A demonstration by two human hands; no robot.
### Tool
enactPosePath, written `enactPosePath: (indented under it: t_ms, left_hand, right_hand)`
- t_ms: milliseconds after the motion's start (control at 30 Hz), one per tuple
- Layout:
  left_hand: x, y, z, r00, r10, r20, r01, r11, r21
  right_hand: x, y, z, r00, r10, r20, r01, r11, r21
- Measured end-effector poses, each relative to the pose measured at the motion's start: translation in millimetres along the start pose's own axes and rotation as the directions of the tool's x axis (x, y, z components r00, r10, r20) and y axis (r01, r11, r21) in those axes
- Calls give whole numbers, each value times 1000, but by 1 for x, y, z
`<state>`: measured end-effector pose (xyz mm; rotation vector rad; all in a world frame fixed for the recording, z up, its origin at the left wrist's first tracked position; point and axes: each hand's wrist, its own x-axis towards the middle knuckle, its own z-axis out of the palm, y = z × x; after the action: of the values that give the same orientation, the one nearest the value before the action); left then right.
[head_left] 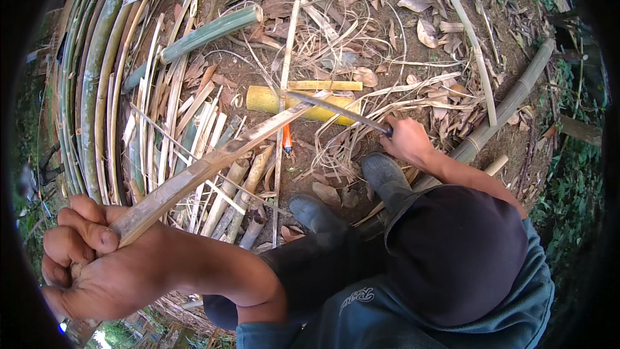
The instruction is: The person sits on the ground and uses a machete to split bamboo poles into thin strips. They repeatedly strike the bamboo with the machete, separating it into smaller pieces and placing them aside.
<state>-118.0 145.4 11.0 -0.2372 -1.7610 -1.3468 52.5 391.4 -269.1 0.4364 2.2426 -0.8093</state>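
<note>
My left hand (87, 255) is closed around the near end of a long split bamboo strip (206, 165), which slants up and away to the right. My right hand (410, 142) grips the handle of a long, narrow-bladed knife (342, 112), its blade pointing left. The far part of the blade meets the strip's far end above a short yellow bamboo log (258, 99) on the ground. Whether the edge has bitten into the strip, I cannot tell. A thin upright bamboo slat (278, 187) passes behind the held strip.
Green bamboo poles (97, 77) stand in a bundle at left, with split slats and short bamboo pieces (223, 200) beside them. Curly shavings (336, 148) and dry leaves litter the soil. My boots (316, 212) are close below the log. A grey pole (478, 141) lies at right.
</note>
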Motion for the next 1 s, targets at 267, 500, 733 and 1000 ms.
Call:
enactPosePath:
  t_ms: [267, 500, 733, 1000]
  left_hand:
    - [16, 36, -57, 991, 69, 117, -26, 942, -334]
    - [19, 43, -66, 942, -46, 333, 185, 897, -400]
    - [3, 55, -36, 988, 154, -13, -152, 948, -279]
    - [2, 27, -42, 993, 3, 115, 43, 918, -395]
  right_hand:
    - [44, 39, 3, 970, 187, 153, -206, 971, 121]
    - [26, 39, 9, 994, 98, -45, -89, 979, 181]
    - [2, 18, 1, 995, 35, -93, -18, 984, 177]
    - [13, -2, 12, 973, -113, -201, 145, 978, 152]
